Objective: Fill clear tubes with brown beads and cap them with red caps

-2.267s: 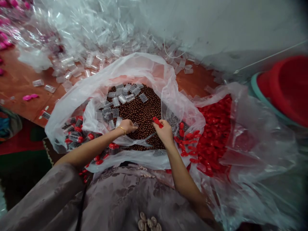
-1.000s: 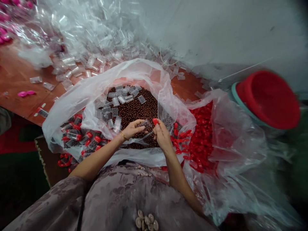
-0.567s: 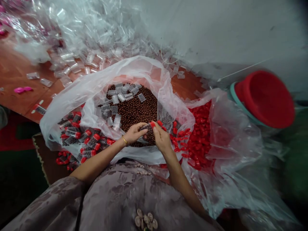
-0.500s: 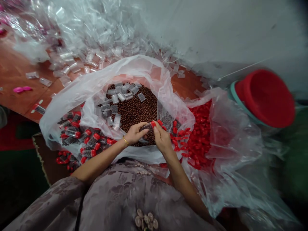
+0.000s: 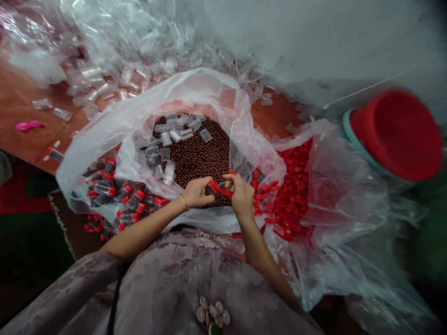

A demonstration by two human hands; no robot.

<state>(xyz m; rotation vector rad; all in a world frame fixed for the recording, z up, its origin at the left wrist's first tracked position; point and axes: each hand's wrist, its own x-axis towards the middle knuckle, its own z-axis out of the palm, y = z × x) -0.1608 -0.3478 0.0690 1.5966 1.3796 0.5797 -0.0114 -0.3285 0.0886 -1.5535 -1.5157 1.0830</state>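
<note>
Above the near edge of a bag of brown beads (image 5: 199, 158), my left hand (image 5: 198, 193) is closed around a small container (image 5: 213, 187) with a red end, mostly hidden by the fingers. My right hand (image 5: 241, 191) pinches a red strap-like piece (image 5: 227, 192) that reaches toward the container. Clear plastic tubes (image 5: 169, 172) lie on the beads. Beyond my right hand, red caps (image 5: 291, 195) fill a clear bag, and a few red pieces (image 5: 267, 190) rest on the white bag's edge (image 5: 258, 149).
Filled red-capped containers (image 5: 132, 202) are heaped at the left, by a cardboard box (image 5: 70, 223). Many clear tubes (image 5: 129, 74) are piled on the orange table (image 5: 17, 139) at the back. A red tub (image 5: 403, 135) stands at the right.
My right hand has moved slightly right, away from my left hand. A red strap now shows between them, and the container is turned and more covered by my left hand. The view has shifted slightly.
</note>
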